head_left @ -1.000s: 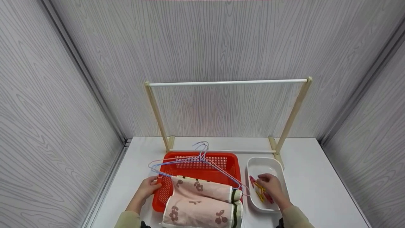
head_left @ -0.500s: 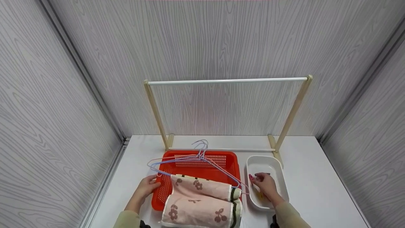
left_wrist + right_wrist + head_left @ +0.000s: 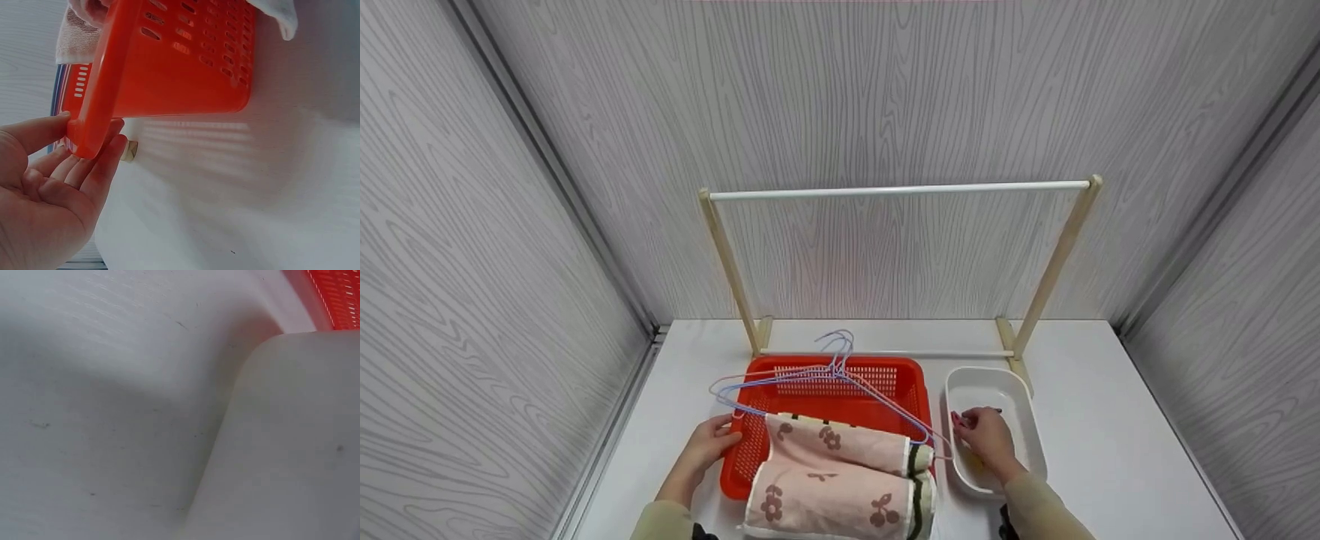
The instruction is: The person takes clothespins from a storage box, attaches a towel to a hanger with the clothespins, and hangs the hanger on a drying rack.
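Observation:
My left hand [image 3: 709,446] holds the left rim of the red plastic basket [image 3: 746,469]. In the left wrist view the thumb lies on one side of that rim and the fingers [image 3: 104,169] reach round beneath it. Inside the white tray [image 3: 1024,442], my right hand [image 3: 988,441] has its fingertips on a pinkish-red clothespin [image 3: 958,421] near the left wall. Under that hand shows part of a yellow clothespin [image 3: 975,459]; the hand hides the rest. A pink flower-print towel [image 3: 832,495] lies over the basket's front, beneath several wire hangers [image 3: 840,375].
Behind the basket stands a drying rack with a white top rail [image 3: 896,190] and wooden legs [image 3: 729,270]. The tray sits close to the basket's right side. Wood-grain walls [image 3: 840,90] enclose the white table [image 3: 1110,420] at the back and both sides.
My right hand has shifted slightly left within the tray, its fingers coming to the pinkish-red clothespin and covering most of the others. The left hand stays on the basket rim.

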A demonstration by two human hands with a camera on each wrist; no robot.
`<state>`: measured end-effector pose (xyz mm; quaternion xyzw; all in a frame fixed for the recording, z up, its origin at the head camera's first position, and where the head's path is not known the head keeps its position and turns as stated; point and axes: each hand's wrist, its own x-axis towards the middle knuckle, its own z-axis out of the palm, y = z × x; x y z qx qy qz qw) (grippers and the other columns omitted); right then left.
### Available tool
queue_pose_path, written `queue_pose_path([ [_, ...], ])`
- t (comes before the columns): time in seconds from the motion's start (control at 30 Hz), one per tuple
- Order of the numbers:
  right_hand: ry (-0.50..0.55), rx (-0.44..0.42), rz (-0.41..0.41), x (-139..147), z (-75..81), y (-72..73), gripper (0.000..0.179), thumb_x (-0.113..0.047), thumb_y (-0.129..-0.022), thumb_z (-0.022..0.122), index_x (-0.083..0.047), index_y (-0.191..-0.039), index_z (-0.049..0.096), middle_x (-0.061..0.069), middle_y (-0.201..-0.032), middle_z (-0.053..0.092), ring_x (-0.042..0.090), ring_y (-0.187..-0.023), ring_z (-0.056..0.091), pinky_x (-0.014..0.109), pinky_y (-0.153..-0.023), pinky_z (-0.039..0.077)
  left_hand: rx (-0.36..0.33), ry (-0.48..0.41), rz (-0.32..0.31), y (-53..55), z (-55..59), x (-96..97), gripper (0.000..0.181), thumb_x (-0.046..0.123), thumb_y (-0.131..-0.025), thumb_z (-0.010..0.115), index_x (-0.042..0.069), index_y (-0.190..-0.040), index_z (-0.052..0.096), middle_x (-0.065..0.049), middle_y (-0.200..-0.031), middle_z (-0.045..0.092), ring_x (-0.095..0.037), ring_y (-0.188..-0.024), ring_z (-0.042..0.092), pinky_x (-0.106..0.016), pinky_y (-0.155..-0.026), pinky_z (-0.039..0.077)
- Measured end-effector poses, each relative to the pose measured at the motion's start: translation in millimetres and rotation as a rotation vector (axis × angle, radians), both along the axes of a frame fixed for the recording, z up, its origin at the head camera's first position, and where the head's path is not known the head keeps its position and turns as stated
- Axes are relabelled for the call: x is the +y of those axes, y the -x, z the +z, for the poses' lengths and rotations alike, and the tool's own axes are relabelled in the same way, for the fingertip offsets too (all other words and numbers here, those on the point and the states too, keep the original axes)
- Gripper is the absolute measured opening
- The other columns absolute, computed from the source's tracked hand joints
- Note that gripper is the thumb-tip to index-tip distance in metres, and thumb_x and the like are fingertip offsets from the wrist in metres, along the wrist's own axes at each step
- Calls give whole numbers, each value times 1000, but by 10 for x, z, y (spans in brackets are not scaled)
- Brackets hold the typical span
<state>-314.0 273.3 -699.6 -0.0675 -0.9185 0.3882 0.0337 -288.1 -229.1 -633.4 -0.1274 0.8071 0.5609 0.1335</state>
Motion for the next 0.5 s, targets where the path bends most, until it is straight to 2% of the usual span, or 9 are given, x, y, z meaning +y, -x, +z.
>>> queue_pose_path([
  [0.17, -75, 31, 16, -12, -23, -1, 11, -9, -87, 81, 1, -90, 77, 7, -77, 68, 20, -69, 59, 35, -67, 50, 5, 9, 4, -1, 2, 0, 57, 9, -104, 64, -14, -152, 43, -36, -142, 60, -44, -128, 66, -49, -106, 56],
  [0.33, -157, 29, 20, -14, -34, 6, 10, -9, -88, 81, 0, -90, 77, 8, -79, 69, 21, -73, 62, 43, -73, 54, 11, 6, 6, -1, 2, 1, 58, 8, -103, 66, -15, -151, 43, -37, -141, 60, -44, -126, 67, -49, -103, 58],
  [0.5, -172, -2, 16, -25, -24, 21, 13, -10, -89, 80, 1, -94, 77, 11, -85, 71, 24, -77, 65, 47, -76, 56, 1, 7, 6, 4, 1, -7, 59, 10, -103, 67, -14, -151, 43, -36, -142, 60, -44, -128, 66, -50, -105, 57],
])
